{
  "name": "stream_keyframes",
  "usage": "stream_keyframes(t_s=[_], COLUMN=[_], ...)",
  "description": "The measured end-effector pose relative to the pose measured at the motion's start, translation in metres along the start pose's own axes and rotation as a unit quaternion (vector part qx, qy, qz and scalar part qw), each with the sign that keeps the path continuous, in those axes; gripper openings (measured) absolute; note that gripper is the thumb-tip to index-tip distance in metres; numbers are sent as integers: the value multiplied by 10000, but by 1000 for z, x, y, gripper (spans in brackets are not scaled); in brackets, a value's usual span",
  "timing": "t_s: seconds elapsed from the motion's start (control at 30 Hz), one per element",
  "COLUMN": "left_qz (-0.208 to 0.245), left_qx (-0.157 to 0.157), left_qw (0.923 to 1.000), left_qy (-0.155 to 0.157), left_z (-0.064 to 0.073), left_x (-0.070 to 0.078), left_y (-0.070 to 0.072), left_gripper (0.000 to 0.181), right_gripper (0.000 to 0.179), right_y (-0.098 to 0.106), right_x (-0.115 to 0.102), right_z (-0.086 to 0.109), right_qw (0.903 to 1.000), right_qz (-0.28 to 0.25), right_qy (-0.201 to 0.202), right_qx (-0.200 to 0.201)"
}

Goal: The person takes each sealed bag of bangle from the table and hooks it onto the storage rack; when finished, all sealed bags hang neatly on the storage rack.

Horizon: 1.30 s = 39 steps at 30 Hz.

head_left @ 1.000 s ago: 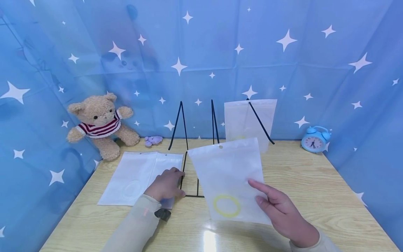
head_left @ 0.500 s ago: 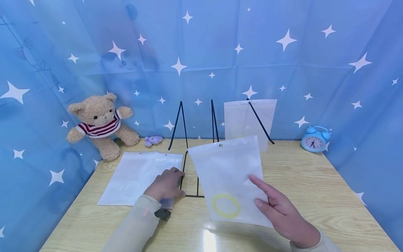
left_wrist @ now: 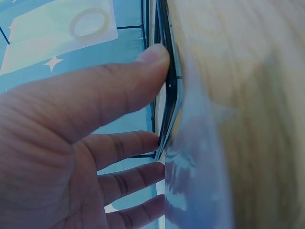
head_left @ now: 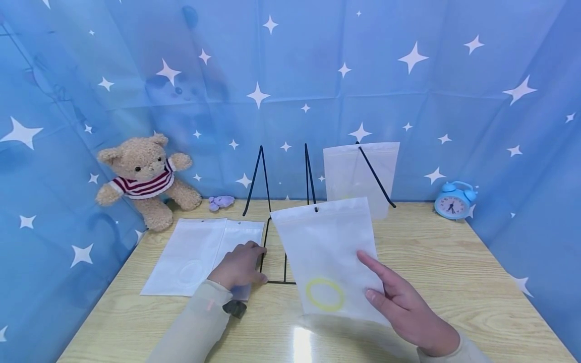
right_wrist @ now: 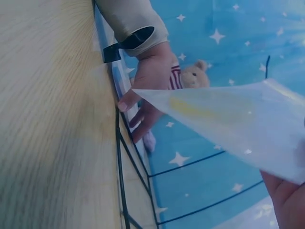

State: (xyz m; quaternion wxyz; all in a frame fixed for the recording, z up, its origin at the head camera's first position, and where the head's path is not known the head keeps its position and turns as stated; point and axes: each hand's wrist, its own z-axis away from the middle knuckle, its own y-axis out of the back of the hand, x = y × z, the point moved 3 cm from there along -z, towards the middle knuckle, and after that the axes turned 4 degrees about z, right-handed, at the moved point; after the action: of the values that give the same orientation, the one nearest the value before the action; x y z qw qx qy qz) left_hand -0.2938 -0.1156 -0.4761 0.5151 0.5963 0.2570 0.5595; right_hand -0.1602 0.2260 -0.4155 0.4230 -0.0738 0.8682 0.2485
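Note:
In the head view, my right hand (head_left: 408, 305) pinches a white zip bag (head_left: 336, 247) by its right side, thumb in front. A yellow ring (head_left: 325, 294) shows through the bag's lower part. At the bag's top hole, the tip of the middle prong of a black wire rack (head_left: 252, 181) shows. My left hand (head_left: 239, 264) grips the left side of the rack's base; its thumb (left_wrist: 155, 55) lies against the black wire in the left wrist view. Another white zip bag (head_left: 347, 169) hangs on the right prong. The left prong is bare.
White zip bags (head_left: 195, 247) lie flat on the wooden table (head_left: 454, 262), partly under the left hand. A teddy bear (head_left: 144, 169) and a small purple toy (head_left: 221, 202) sit at the back left. A blue alarm clock (head_left: 452, 205) stands at the back right, before a starry curtain.
The right hand has shifted the bag slightly left, and its hole now meets the middle prong's tip, where earlier the hole showed beside it. The left hand has stayed still.

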Motion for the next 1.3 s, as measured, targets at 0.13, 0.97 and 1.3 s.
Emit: stream_keyframes(t_s=[0.13, 0.97, 1.3], left_qz=[3, 88, 56], left_qx=[-8, -12, -13], left_qw=[10000, 9999, 9999], left_qy=[24, 82, 83], left_z=[0, -2, -1], left_x=[0, -1, -1], left_y=[0, -2, 0], left_gripper=[77, 78, 78], right_gripper=[73, 64, 62], right_y=[-2, -22, -28], right_x=[6, 46, 63], right_z=[0, 7, 11], right_qw=[9999, 9978, 9914], right_qz=[-13, -609, -1284], right_qy=[105, -96, -213], right_qx=[87, 256, 126])
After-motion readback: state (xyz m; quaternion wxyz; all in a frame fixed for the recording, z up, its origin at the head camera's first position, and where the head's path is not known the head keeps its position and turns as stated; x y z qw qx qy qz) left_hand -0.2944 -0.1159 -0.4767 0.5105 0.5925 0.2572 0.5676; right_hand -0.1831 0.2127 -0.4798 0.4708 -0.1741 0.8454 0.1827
